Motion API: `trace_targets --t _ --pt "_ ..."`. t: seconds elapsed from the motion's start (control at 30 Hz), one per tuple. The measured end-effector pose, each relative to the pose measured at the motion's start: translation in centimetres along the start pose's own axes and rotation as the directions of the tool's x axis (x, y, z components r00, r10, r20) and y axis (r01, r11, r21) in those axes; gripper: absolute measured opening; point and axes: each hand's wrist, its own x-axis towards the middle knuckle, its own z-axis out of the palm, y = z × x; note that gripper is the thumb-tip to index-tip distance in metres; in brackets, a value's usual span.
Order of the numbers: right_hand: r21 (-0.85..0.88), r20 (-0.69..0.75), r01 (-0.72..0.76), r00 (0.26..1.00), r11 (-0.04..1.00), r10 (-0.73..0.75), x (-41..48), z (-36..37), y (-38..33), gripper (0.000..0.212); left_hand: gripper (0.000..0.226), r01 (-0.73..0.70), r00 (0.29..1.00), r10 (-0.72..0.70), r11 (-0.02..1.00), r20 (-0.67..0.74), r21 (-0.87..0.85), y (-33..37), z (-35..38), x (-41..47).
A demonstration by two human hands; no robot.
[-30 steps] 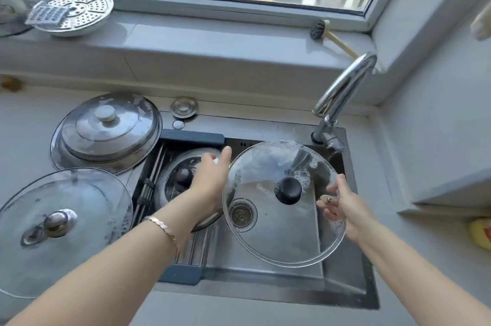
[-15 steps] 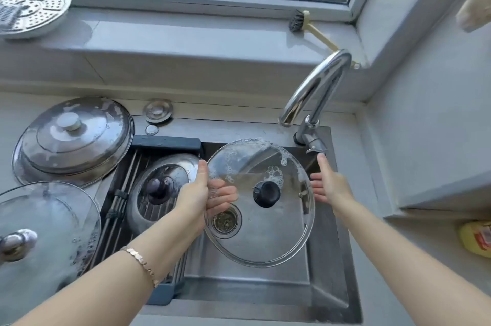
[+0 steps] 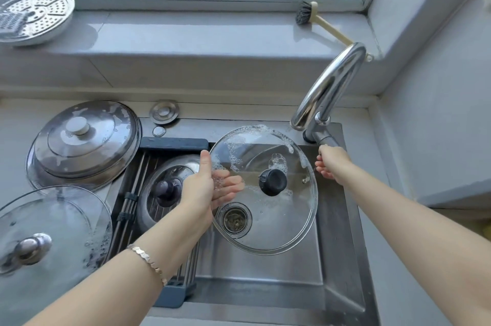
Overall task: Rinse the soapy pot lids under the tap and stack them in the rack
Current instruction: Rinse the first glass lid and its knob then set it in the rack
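Right grip (image 3: 332, 163) moved onto tap handle (image 3: 323, 139), clasping it, left grip (image 3: 206, 189) pinching glass lid (image 3: 268, 222) by left rim

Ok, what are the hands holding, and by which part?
The left hand holds the soapy glass lid by its left rim, thumb on top, fingers beneath. The right hand grips the tap lever.

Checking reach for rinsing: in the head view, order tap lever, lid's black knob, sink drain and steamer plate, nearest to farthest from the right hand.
1. Tap lever: the right hand is on it.
2. Black knob of the glass lid: just left.
3. Sink drain: lower left.
4. Steamer plate: far left, windowsill.
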Motion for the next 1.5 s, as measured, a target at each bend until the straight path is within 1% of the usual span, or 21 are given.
trace_targets --t 0.23,0.57,0.6,0.67,0.7,0.73,0.77,0.83,0.9,0.93,0.97,1.0,1.07,1.1,1.13,1.23,1.27,1.3,1.37,1.4,1.5 --pt "-0.006 -0.042 0.039 0.998 0.999 -0.039 -0.1 -0.3 0.8 0.038 0.054 0.007 1.0 -0.007 1.0 0.01 0.012 0.0 0.2 -0.6" --pt "-0.058 -0.035 0.107 0.993 0.993 -0.109 0.2 -0.8 1.5 0.03 0.053 0.023 0.999 -0.023 1.0 0.022 0.012 0.1 1.0 -0.9" --pt "-0.074 -0.043 0.1 0.994 0.992 -0.104 0.1 -0.7 1.4 0.033 0.053 0.022 1.0 -0.022 1.0 0.022 0.011 0.2 1.0 -0.9" --pt "-0.228 -0.125 0.087 0.985 0.97 -0.118 -0.3 -0.3 1.4 0.045 0.053 0.015 1.0 -0.015 1.0 0.024 0.009 0.2 1.0 -1.1" --pt "-0.314 -0.197 0.107 0.965 0.943 -0.175 -1.1 0.0 1.3 0.051 0.053 0.01 1.0 -0.01 1.0 0.025 0.007 0.2 1.0 -1.2" --pt "-0.373 -0.232 0.191 0.928 0.908 -0.291 -2.4 0.6 1.3 0.056 0.053 0.005 1.0 -0.005 1.0 0.026 0.008 0.2 1.0 -1.3" --pt "-0.418 -0.202 0.347 0.866 0.84 -0.458 -4.2 1.3 1.5 0.058 0.053 0.001 1.0 -0.001 1.0 0.024 0.011 0.2 1.1 -1.4" --pt "-0.481 0.057 0.655 0.687 0.583 -0.724 -8.4 3.6 2.2 0.058 0.053 -0.012 1.0 0.012 0.999 0.01 0.032 0.1 1.5 -1.7" --pt "-0.501 0.354 0.806 0.523 0.315 -0.776 -11.6 6.1 3.3 0.061 0.057 -0.044 0.999 0.046 0.995 -0.015 0.086 -0.3 2.0 -2.2" --pt "-0.529 0.427 0.818 0.487 0.227 -0.762 -12.2 7.0 3.5 0.068 0.058 -0.062 0.998 0.065 0.992 -0.026 0.112 -0.5 2.1 -2.4" --pt "-0.557 0.447 0.806 0.495 0.2 -0.745 -12.2 7.6 3.3 0.073 0.059 -0.076 0.996 0.08 0.989 -0.027 0.128 -0.7 2.2 -2.7" --pt "-0.591 0.423 0.766 0.561 0.252 -0.712 -11.7 7.9 2.6 0.072 0.059 -0.084 0.996 0.087 0.987 -0.017 0.134 -0.9 2.3 -2.9" --pt "-0.641 0.293 0.616 0.748 0.459 -0.596 -10.5 7.9 1.4 0.065 0.058 -0.105 0.994 0.105 0.986 0.006 0.132 -1.2 2.3 -3.4" --pt "-0.645 0.257 0.572 0.787 0.507 -0.561 -10.4 8.0 1.2 0.065 0.058 -0.112 0.994 0.112 0.985 0.005 0.13 -1.2 2.2 -3.5" --pt "-0.645 0.267 0.586 0.774 0.49 -0.575 -10.8 8.3 1.6 0.066 0.059 -0.117 0.993 0.119 0.985 -0.005 0.129 -1.3 2.1 -3.6" --pt "-0.551 0.46 0.798 0.533 0.243 -0.71 -13.0 9.2 3.7 0.075 0.057 -0.13 0.988 0.142 0.977 -0.057 0.171 -1.2 1.5 -3.5" --pt "-0.539 0.492 0.82 0.492 0.193 -0.718 -13.1 9.1 3.9 0.079 0.057 -0.127 0.988 0.138 0.978 -0.061 0.163 -1.2 1.5 -3.6" --pt "-0.562 0.476 0.802 0.512 0.201 -0.715 -13.0 8.9 3.6 0.08 0.057 -0.129 0.989 0.138 0.981 -0.055 0.142 -1.2 1.6 -3.7" --pt "-0.615 0.354 0.715 0.626 0.332 -0.695 -12.7 8.9 2.7 0.072 0.057 -0.133 0.989 0.14 0.983 -0.045 0.127 -1.1 1.9 -3.8" --pt "-0.63 0.336 0.693 0.65 0.35 -0.682 -13.0 9.1 2.5 0.069 0.056 -0.133 0.989 0.141 0.982 -0.053 0.134 -1.0 2.0 -3.8" --pt "-0.598 0.463 0.779 0.529 0.191 -0.711 -14.0 9.5 3.3 0.08 0.054 -0.106 0.988 0.119 0.987 -0.101 0.12 -0.8 1.5 -3.6"
